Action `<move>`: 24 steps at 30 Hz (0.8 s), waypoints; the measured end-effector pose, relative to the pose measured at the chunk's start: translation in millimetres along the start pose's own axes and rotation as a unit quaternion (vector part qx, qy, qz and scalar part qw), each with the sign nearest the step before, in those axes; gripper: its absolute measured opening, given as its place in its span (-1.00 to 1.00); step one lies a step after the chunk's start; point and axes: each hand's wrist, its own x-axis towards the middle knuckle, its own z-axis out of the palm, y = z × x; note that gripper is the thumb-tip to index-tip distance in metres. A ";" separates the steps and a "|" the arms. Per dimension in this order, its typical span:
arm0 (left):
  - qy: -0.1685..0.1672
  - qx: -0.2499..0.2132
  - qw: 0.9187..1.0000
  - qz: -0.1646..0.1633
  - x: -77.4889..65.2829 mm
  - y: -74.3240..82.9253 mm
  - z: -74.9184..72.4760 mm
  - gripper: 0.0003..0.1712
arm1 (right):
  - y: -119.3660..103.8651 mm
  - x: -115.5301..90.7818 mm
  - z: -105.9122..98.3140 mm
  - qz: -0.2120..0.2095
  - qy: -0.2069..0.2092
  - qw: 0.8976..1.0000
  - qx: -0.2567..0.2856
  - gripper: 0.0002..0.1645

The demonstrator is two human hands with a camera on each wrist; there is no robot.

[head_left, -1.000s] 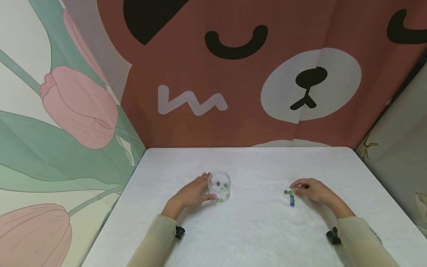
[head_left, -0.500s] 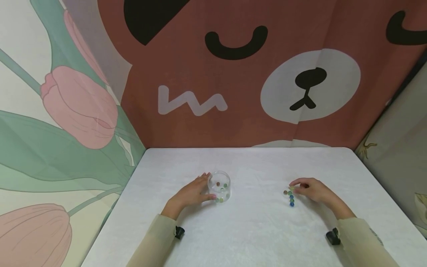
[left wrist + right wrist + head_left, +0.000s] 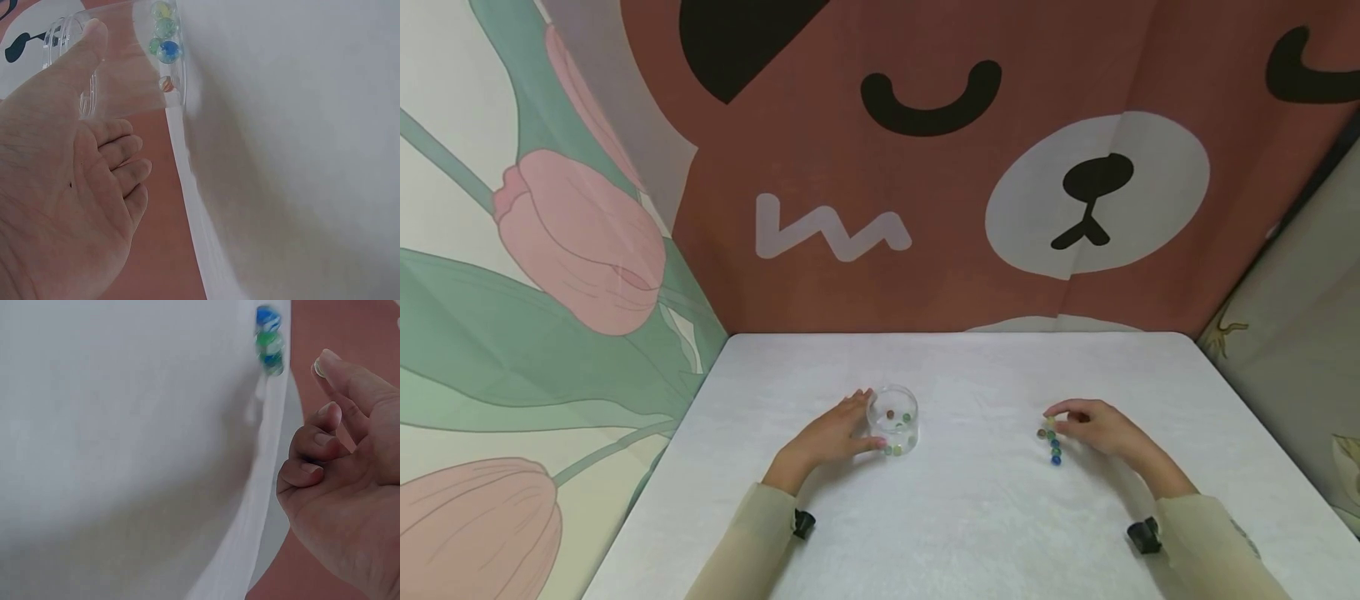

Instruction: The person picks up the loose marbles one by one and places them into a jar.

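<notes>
My left hand (image 3: 829, 435) holds a clear jar (image 3: 913, 427) by its left side, thumb at the near wall and fingers at the far one. Several marbles (image 3: 165, 28) lie at the jar's bottom, mostly greenish, with one blue and one orange-brown. On the right, my right hand (image 3: 1099, 425) pinches a pale yellow-green marble (image 3: 319, 367) between thumb and index finger; the other fingers are curled in. That marble is at the far end of a short line of blue and green marbles (image 3: 1056, 452). One brown marble (image 3: 1042, 433) sits left of the line.
All of this stands on a white-covered table (image 3: 970, 517). A brown cloth with a bear face (image 3: 820, 292) hangs behind its far edge, and a tulip-print cloth (image 3: 580, 250) hangs at the left. Both wrists carry small black cameras.
My right hand has shifted slightly left and away from me with the pinched marble, at the far end of the line. The left hand and the jar stay where they were.
</notes>
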 end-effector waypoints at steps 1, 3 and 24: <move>-0.001 0.001 1.000 -0.001 0.1 -0.1 0.2 0.13 | -1.6 -0.4 0.9 -0.001 0.001 1.000 0.002 -0.59; 0.000 -0.001 1.000 0.000 0.5 -0.6 0.6 0.13 | -5.5 -1.1 2.8 -0.004 0.003 1.000 0.009 -0.58; 0.003 0.006 1.000 -0.003 1.2 -3.3 5.3 0.15 | -44.5 -9.2 31.5 -0.081 0.020 0.993 0.078 -0.51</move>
